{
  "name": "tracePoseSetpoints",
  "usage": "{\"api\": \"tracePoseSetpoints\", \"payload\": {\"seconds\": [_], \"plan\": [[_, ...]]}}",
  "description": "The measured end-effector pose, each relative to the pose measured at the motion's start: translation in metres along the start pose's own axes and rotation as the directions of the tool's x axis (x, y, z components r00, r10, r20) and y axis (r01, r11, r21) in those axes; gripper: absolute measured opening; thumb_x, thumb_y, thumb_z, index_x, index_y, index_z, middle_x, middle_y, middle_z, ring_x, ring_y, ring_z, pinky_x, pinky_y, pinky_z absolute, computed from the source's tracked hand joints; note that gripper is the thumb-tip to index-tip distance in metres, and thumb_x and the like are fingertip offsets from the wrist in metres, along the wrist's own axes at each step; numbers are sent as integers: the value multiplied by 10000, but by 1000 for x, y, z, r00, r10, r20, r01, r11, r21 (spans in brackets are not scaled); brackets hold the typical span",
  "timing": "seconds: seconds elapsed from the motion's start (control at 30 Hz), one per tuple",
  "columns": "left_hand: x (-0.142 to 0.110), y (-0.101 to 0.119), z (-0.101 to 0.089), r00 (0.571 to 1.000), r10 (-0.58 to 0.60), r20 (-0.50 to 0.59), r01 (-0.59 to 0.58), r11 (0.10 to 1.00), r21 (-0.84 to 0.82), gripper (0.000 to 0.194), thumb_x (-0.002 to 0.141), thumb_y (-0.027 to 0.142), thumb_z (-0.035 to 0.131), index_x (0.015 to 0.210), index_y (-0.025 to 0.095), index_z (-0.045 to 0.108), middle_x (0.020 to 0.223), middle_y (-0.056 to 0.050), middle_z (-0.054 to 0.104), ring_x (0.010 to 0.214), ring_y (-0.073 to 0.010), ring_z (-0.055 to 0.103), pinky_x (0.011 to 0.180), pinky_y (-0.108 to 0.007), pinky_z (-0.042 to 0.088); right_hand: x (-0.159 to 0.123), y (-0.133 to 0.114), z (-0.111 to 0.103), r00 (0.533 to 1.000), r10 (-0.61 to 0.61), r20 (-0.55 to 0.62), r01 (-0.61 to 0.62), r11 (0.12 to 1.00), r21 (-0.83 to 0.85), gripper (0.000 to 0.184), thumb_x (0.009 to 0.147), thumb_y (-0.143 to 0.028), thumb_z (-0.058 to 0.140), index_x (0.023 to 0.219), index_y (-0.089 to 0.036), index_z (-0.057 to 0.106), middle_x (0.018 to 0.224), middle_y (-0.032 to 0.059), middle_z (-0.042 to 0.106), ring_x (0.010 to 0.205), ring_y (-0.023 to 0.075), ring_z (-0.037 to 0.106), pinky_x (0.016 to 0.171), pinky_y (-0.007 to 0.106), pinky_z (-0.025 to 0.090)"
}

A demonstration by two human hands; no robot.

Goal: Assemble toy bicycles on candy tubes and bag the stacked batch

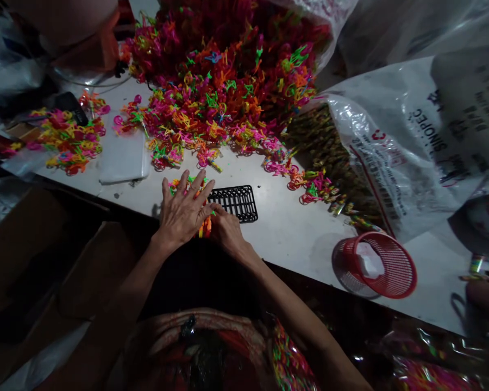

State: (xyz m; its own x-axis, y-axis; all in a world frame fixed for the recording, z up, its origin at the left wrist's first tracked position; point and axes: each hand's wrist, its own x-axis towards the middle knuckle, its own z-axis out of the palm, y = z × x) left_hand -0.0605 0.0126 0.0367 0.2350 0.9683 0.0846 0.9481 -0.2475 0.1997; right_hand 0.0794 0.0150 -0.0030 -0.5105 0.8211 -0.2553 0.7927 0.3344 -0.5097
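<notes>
My left hand (pixel 182 210) lies palm down with its fingers stretched and apart, over some small bright plastic pieces (pixel 173 186) that show past its fingertips. Beside it, my right hand (pixel 228 232) is closed, its fingers curled at the near edge of a black slotted plastic tray (pixel 252 202). Orange and yellow plastic pieces (pixel 205 228) stick out between the two hands. What the right fingers grip is hidden. Part of the tray's left side is covered by my hands.
A large heap of colourful plastic pieces (pixel 232 103) fills the table's back. Left are a smaller heap (pixel 75 142) and a stack of clear bags (pixel 124 160). Right are thin brownish tubes (pixel 320 146), a printed sack (pixel 407 157), a red mesh basket (pixel 403 266) and another person's hand (pixel 486 297).
</notes>
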Motion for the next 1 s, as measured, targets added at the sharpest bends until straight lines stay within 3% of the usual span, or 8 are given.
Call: {"api": "tracePoseSetpoints", "payload": {"seconds": [0.17,0.27,0.33,0.43,0.53,0.67,0.83,1.0], "plan": [[1,-1,0,1000,3,-11,-3,1000,14,494,966,468,286,1410,314,437,1548,-46,334,1454,-308,219,1127,-662,99,0,-6,3,998,48,-41,-48,999,-5,296,874,-208,499,1140,-164,621,1254,148,566,861,219,624,692,301,443],[-2,-5,-7,998,17,-54,-18,1000,-24,463,976,410,271,1377,313,480,1540,-45,352,1448,-289,243,1118,-641,158,-1,5,1,997,-31,-71,38,995,93,160,824,-179,572,942,-150,675,1046,105,635,863,199,599,715,274,433],[-5,-8,-11,992,14,-125,-19,999,-40,440,973,375,292,1336,293,527,1519,-57,391,1436,-278,275,1114,-619,181,-3,15,-1,988,-39,-153,68,979,191,157,787,-136,591,914,-154,682,918,72,636,855,189,582,725,268,434],[-12,-7,-14,973,8,-230,-17,999,-39,333,942,337,403,1149,272,656,1390,-66,555,1347,-265,422,1111,-566,211,-5,28,-3,941,74,-332,80,900,428,282,781,-141,578,1047,-165,670,913,53,634,787,167,576,705,274,454],[-19,-4,-12,962,15,-274,-29,998,-48,205,890,332,516,927,270,708,1160,-48,694,1165,-246,571,1066,-503,287,-4,31,-6,906,112,-407,174,780,601,295,793,-180,564,1063,-175,682,942,54,649,771,158,590,711,283,474],[-22,-4,-5,961,24,-277,-56,993,-107,176,865,313,531,848,237,689,918,-41,722,935,-206,638,948,-417,376,3,29,-10,911,28,-412,269,718,642,223,764,-161,569,917,-180,729,915,54,659,834,170,611,740,285,479],[-14,-1,-5,964,54,-260,-90,987,-130,113,793,260,556,844,199,635,874,-39,707,877,-204,634,917,-403,376,15,32,-9,908,-47,-416,329,696,639,232,706,-114,591,863,-192,742,913,44,668,802,158,615,705,263,472],[-7,15,-6,976,-15,-217,16,1000,1,70,759,178,549,738,188,615,790,-57,691,829,-239,626,907,-447,364,20,38,-3,909,-48,-414,333,679,655,242,680,-74,557,798,-189,733,780,18,680,749,156,623,710,261,468]]}}
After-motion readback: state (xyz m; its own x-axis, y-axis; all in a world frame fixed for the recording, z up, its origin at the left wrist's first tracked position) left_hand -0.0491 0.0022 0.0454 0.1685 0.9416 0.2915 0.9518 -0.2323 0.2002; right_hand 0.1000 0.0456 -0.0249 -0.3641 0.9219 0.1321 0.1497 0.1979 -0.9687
